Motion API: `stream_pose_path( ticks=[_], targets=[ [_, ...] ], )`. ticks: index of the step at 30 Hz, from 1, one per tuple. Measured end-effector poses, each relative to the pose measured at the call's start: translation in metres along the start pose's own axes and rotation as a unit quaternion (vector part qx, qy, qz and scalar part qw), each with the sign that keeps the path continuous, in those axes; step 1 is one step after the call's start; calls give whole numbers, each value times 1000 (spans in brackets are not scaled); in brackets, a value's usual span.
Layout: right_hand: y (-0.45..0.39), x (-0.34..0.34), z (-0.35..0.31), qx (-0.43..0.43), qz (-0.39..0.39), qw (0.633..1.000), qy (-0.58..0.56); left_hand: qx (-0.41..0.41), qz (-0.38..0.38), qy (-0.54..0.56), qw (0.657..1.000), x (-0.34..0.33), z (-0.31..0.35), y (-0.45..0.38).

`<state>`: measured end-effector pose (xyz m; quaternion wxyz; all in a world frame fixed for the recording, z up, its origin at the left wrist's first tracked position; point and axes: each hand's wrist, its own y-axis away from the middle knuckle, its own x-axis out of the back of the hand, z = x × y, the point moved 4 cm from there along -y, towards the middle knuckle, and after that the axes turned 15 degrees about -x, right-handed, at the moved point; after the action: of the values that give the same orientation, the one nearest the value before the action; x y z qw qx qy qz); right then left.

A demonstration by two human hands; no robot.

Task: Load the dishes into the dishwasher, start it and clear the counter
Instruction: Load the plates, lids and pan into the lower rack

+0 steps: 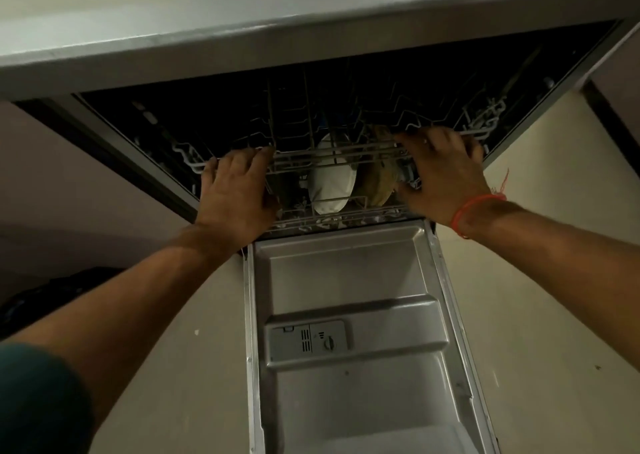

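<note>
The built-in dishwasher with its dark tub [207, 114] sits under the grey counter edge [242, 43], its stainless-steel inner door [346, 280] folded flat toward the person, and the grey wire upper rack [332, 157] stands at the tub mouth above a white plate [330, 183] and a brownish dish [375, 185] upright in the rack below. The left hand [235, 190] and right hand [443, 173] are well apart, each with fingers curled over the upper rack's front rail. The rack looks stiff and probably rolls easily; the crockery is fragile, so even pressure at both ends of the rail seems wisest.
</note>
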<state>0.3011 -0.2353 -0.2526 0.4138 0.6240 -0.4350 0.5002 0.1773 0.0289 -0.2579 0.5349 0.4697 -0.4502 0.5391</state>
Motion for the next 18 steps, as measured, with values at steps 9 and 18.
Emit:
stream_pose_path(
  ticks=[9, 18],
  targets=[
    [18, 6, -1, -9, -2, 999, 36, 45, 28, 0, 999, -3, 29, 24],
    [100, -4, 29, 17, 24, 1000, 7, 69, 14, 58, 996, -8, 59, 96]
  ],
)
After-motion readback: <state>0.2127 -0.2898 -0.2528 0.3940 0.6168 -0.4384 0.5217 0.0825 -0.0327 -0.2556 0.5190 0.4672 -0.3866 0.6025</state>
